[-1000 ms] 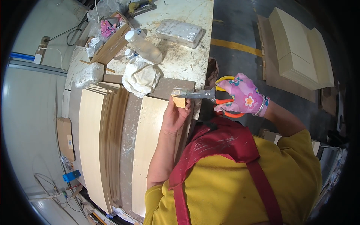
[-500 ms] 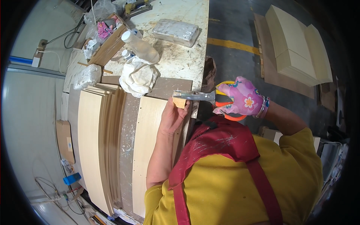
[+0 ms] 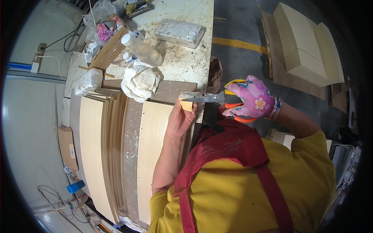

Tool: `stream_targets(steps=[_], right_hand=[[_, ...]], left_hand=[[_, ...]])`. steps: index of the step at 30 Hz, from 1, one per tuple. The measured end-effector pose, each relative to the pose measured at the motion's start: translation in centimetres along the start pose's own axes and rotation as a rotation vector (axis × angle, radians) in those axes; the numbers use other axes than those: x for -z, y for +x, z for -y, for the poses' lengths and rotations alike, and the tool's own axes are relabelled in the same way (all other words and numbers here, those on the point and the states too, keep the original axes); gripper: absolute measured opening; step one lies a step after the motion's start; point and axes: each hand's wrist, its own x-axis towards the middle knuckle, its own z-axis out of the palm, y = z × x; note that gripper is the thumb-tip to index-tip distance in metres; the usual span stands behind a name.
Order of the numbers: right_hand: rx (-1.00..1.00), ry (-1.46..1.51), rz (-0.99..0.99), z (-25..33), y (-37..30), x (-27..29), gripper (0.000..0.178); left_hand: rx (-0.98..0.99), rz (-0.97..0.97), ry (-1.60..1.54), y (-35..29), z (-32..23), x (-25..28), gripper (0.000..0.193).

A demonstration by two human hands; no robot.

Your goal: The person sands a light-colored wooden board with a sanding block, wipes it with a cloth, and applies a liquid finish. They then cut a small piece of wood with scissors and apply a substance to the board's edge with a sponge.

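Bare, my left hand pinches a small yellowish wooden block above the near edge of the table. My right hand, in a pink flowered glove, is wrapped round the handles of a plier-like hand tool with orange, black and yellow grips. Its long metal jaws point left and lie at the top of the block; whether they clamp it, I cannot tell. Under my left forearm rests a pale wooden board with small holes along its edge.
A stack of pale boards stands at the left. Farther back on the table are a white cloth, a plastic bottle, a wrapped block and a wooden box. More panels are piled at the far right.
The gloved fingers of my right hand have wrapped further round the tool's handles. My left hand and the block have barely moved. The whole view has shifted slightly.
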Motion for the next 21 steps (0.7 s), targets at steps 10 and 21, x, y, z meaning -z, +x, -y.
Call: stream_targets(steps=[10,21], right_hand=[[0.084,-0.071,-0.062,-0.2,0.1,-0.8,0.060],[-0.439,0.487,-0.026,-1.8,2.3,-1.6,0.038]], left_hand=[[0.002,0.076,0.064,-0.1,-0.1,1.1,0.042],[-0.120,0.136,0.254,-2.5,-0.9,0.4,0.055]])
